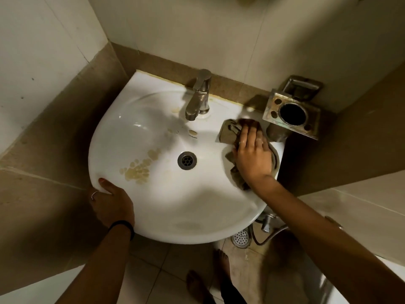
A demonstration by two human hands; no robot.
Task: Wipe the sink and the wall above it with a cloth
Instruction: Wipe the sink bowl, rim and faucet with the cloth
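The right hand [253, 154] lies flat, fingers straight, pressing a crumpled brown-grey cloth [232, 137] onto the right rim of the white ceramic wall-hung sink [175, 200]. The cloth bunches out from under the palm toward the basin and trails down along the rim below the wrist. The left hand [111, 202], wearing a thin ring and a dark band at the wrist, grips the sink's near-left edge, its thumb over the rim and its fingers out of sight below. The two hands are well apart, one on each side of the basin.

Yellowish-brown stains [140, 167] mark the basin left of the round metal drain [187, 160]. A brushed-metal single-lever tap [198, 95] stands at the back of the sink, against the beige tiled wall [197, 29]. Just beside the cloth, on the right, a tarnished metal tumbler-and-brush holder [292, 115] juts from the wall. Below the sink, bare feet [220, 262] stand on the tiled floor [166, 268].
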